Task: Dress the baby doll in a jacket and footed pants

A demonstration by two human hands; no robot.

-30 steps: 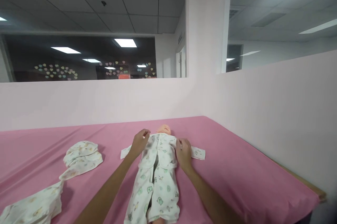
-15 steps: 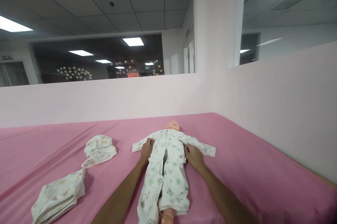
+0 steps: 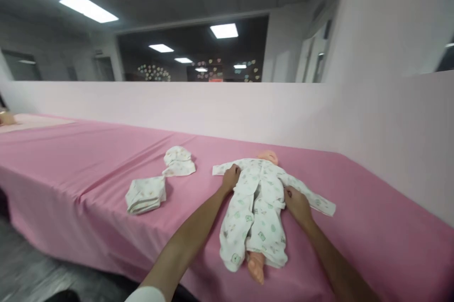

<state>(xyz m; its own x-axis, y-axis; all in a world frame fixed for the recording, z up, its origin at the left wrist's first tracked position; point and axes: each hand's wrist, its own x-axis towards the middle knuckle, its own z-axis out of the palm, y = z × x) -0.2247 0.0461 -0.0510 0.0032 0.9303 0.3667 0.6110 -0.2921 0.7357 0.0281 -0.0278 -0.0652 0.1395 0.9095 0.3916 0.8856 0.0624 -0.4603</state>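
Observation:
A baby doll (image 3: 268,156) lies on its back on the pink bed sheet, dressed in a white printed baby top (image 3: 262,176) and matching trousers (image 3: 266,233). Its sleeves stretch out to both sides, and one bare foot (image 3: 256,269) shows below a trouser leg. At the doll's side, under the left-hand sleeve, my left hand (image 3: 231,177) is closed on the edge of the top. My right hand (image 3: 297,204) has its fingers curled at the opposite side, gripping the top below the other sleeve. The fingertips are partly hidden.
Left of the doll lie a crumpled white printed cloth (image 3: 178,162) and a folded one (image 3: 146,194). The pink sheet (image 3: 106,169) hangs over the bed's front edge. A low white wall (image 3: 213,108) with windows runs behind, and another stands at right.
The view has swung left and back, so the bed's front edge and floor now show. Both hands stay at the sides of the doll's top.

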